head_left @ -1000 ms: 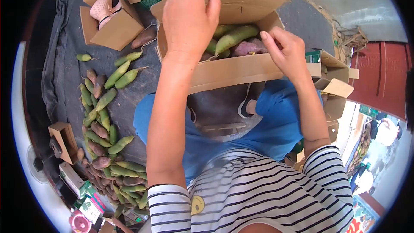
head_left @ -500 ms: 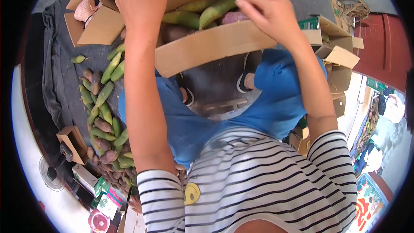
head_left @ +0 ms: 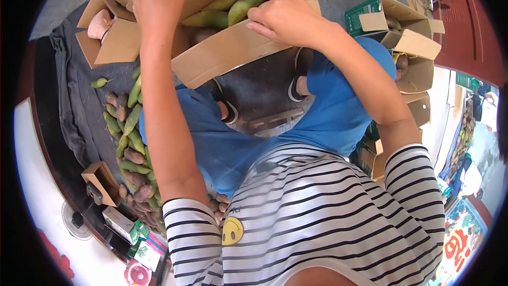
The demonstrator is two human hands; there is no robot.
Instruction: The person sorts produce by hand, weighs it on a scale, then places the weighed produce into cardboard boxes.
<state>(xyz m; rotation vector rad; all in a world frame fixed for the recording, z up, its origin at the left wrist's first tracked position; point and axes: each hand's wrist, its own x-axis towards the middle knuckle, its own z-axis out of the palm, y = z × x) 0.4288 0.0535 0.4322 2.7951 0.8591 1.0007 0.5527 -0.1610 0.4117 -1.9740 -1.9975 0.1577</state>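
Observation:
A cardboard box (head_left: 233, 53) stands open in front of me, tilted, with its near flap toward my knees. Inside lie several long green radishes (head_left: 255, 2) and a darker root, partly in shadow. My left hand (head_left: 156, 5) is at the box's left end, its thumb spread from the fingers; the fingertips are partly out of sight by the left flap. On the near flap my right hand (head_left: 288, 20) is closed, fingers curled over the upper edge and thumb along the outer face.
A pile of green radishes and brownish roots (head_left: 132, 167) covers the floor at left. Behind it, an open box (head_left: 114, 42) holds a pink woven thing (head_left: 99, 25). More open boxes (head_left: 415, 47) stand at right. A fan (head_left: 74, 221) is at lower left.
The box has shifted left in view and turned, its right end now higher. My right hand has moved left along the near flap, and the pink root is no longer visible.

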